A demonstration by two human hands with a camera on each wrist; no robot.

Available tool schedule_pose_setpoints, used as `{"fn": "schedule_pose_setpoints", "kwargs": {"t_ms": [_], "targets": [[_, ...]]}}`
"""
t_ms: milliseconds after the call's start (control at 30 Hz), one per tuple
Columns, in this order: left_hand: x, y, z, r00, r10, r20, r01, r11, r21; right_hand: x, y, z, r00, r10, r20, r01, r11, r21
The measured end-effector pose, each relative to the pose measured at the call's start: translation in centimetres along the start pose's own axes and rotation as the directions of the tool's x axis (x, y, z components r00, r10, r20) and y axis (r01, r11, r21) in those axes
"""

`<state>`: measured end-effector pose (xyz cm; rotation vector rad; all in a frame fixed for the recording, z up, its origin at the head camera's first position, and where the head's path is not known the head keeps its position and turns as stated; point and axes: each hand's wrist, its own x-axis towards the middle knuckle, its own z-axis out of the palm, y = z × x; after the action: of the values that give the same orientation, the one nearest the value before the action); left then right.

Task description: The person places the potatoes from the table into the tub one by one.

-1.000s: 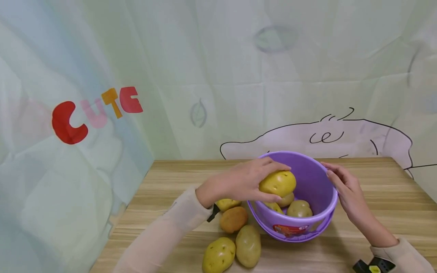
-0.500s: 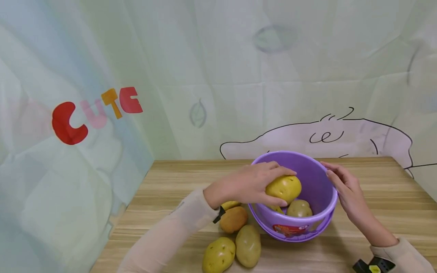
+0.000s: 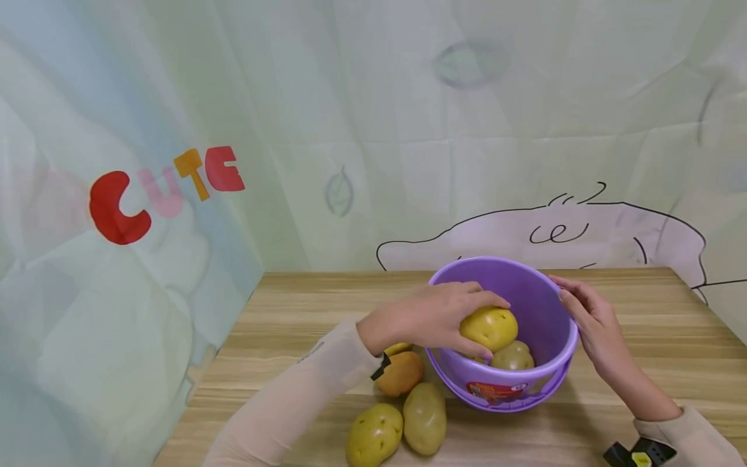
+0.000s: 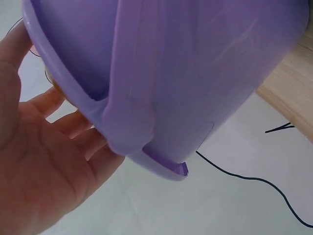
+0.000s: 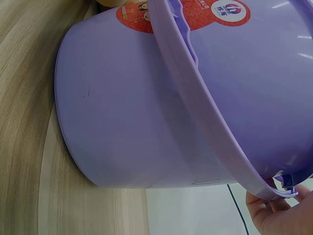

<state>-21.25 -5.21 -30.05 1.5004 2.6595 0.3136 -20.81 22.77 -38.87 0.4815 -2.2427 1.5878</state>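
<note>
yellow, and gripped in your left hand (image 3: 434, 318), the upper potato (image 3: 491, 328) had sunk deeper into the purple bucket (image 3: 543, 308) over the past second, so placing it looked nearly done. your right hand (image 3: 598, 331) pinched the bucket's right edge. the right wrist view enlarged the red label (image 5: 205, 20), small from the head; the left wrist view mostly hid that potato.

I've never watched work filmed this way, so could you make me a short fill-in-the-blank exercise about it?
1. The left hand holds a yellow potato inside a bucket that is coloured ____.
2. The hand touching the bucket's right side is the ____ hand.
3. The bucket's label is mostly ____.
4. The colourful letters on the backdrop spell ____.

Missing words: purple; right; red; CUTE
</note>
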Motion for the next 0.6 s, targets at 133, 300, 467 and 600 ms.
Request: {"fn": "schedule_pose_setpoints", "kwargs": {"t_ms": [133, 300, 467, 600], "targets": [[0.26, 0.11, 0.02, 1.000, 0.003, 0.005, -0.004, 1.000, 0.004, 0.02, -0.01, -0.04, 1.000, -0.002, 0.000, 0.002, 1.000, 0.000], [0.52, 0.05, -0.23, 0.999, 0.038, -0.016, -0.038, 0.999, -0.018, 0.07, 0.01, -0.07, 1.000, 0.001, 0.005, -0.001, 1.000, 0.000], [0.38, 0.03, -0.32, 0.999, 0.040, -0.016, -0.040, 0.999, -0.030, 0.10, 0.06, -0.05, 1.000, 0.002, 0.006, -0.002, 1.000, 0.001], [0.21, -0.03, -0.27, 0.999, 0.034, -0.013, -0.034, 0.999, -0.029, 0.07, 0.08, -0.03, 1.000, 0.003, 0.011, -0.003, 1.000, 0.000]]}}
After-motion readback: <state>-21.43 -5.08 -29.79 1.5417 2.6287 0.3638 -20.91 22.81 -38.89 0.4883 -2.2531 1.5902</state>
